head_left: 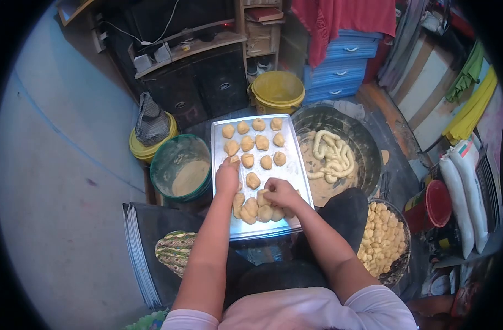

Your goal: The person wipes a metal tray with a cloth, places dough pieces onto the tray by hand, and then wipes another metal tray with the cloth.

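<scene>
A metal tray (284, 165) lies across my lap with rows of dough balls (262, 142) on its upper part. One dough ball (253, 180) sits alone below the rows. Near the tray's lower edge is a heap of dough pieces (249, 211). My left hand (228, 175) is at the tray's left side, its fingers closed on a dough piece at the left end of a row. My right hand (280, 193) is over the right part of the heap, its fingers bent and pinched on a dough piece there.
Right of the tray, a wide dark basin (372, 159) holds dough ropes (333, 157). A bowl of dough pieces (381, 239) stands lower right, by a red bucket (432, 203). A green tub (181, 168) is at left; a yellow bucket (278, 89) stands beyond the tray.
</scene>
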`<action>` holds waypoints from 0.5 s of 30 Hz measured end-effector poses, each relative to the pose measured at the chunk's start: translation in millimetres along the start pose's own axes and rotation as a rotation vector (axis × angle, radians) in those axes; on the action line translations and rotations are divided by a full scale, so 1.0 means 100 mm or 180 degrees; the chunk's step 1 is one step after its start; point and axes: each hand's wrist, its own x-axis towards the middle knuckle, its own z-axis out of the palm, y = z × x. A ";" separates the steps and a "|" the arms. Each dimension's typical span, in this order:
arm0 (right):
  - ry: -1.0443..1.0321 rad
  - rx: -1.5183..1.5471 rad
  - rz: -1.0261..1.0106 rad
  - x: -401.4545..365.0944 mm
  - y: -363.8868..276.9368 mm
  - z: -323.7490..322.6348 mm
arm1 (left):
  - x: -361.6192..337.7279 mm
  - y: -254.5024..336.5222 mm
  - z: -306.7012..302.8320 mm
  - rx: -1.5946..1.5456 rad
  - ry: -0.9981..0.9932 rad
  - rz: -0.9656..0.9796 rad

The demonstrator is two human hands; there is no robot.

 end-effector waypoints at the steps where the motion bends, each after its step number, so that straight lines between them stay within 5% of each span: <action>1: 0.0007 -0.0008 0.0006 0.06 0.04 -0.04 | 0.03 -0.04 0.02 0.0017 0.0095 0.0067; 4: 0.0663 0.0257 -0.0443 0.19 0.07 -0.12 | 0.01 0.02 0.03 0.0012 0.0224 0.0040; 6: 0.1055 -0.0444 -0.0524 0.21 0.00 -0.15 | -0.01 0.13 0.01 0.0508 0.0667 0.0231; 10: 0.1260 -0.1241 -0.0709 0.28 0.12 0.00 | 0.06 0.40 -0.10 0.0029 0.0125 0.0638; 15: 0.0742 -0.0949 -0.0537 0.21 0.15 -0.11 | 0.13 0.37 -0.06 0.0236 -0.0514 0.0657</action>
